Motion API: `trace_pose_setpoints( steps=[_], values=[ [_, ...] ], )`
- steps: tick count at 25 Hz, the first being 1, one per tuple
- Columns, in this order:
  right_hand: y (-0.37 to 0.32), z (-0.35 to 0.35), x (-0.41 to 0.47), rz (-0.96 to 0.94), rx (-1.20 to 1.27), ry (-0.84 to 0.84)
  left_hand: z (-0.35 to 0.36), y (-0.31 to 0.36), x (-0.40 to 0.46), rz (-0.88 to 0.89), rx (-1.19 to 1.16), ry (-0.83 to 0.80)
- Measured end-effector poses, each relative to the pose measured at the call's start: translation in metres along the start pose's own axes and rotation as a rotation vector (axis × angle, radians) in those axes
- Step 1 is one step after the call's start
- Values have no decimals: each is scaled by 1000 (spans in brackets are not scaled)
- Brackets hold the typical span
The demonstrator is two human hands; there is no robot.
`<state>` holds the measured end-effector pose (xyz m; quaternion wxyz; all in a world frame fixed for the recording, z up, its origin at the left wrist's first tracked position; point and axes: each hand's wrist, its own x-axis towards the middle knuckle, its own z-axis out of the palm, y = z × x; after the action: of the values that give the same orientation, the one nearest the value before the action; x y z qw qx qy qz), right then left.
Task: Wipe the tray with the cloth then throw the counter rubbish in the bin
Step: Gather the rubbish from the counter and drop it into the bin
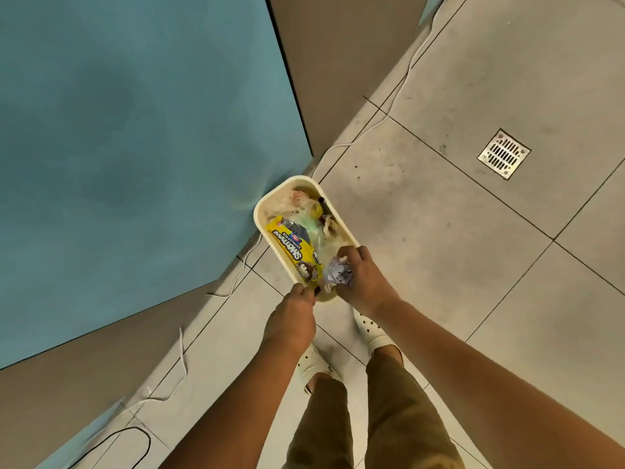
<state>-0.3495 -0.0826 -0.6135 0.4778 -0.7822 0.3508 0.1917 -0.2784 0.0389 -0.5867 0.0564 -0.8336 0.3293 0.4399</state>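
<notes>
At mid-frame the cream bin [260, 211] stands on the floor. The right hand [363, 282] grips a crumpled paper ball [334, 270] over it; the left hand [292, 319] pinches the yellow wrapper [292, 250].

Over the cream bin [262, 211], the right hand [362, 282] grips crumpled paper [334, 270]; the left hand [291, 319] pinches its rim.

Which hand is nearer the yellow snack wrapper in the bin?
Left. The left hand pinches the yellow wrapper at its near end; the right hand holds crumpled paper beside it.
</notes>
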Motion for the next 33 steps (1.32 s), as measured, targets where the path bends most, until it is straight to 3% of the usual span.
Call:
trace_pose_setpoints(
  steps=[5, 10, 13, 15, 18, 20, 25, 30, 33],
  values=[
    [15, 17, 30, -58, -215, -9, 31, -2, 48, 44, 6, -139],
    [27, 31, 62, -1, -384, -182, 47, -12, 80, 32, 72, 12],
    [29, 36, 73, 42, -533, -240, 54, -20, 88, 116, 206, 115],
    [25, 39, 70, 57, -497, -202, 57, -24, 85, 178, 214, 150],
    [16, 37, 47, 154, -242, -91, 50, -30, 61, 192, 142, 227],
    [9, 27, 21, 172, -202, -75, 33, -29, 41, 140, 44, 311],
    [-35, -22, -27, 81, -230, -85, -41, -16, -6, -98, -389, 156],
    [-132, -115, -82, -153, -204, 18, -145, 21, -83, -38, -492, 233],
    [-193, -174, -135, -302, -208, 165, -203, 50, -150, 32, -558, 334]
  ],
)
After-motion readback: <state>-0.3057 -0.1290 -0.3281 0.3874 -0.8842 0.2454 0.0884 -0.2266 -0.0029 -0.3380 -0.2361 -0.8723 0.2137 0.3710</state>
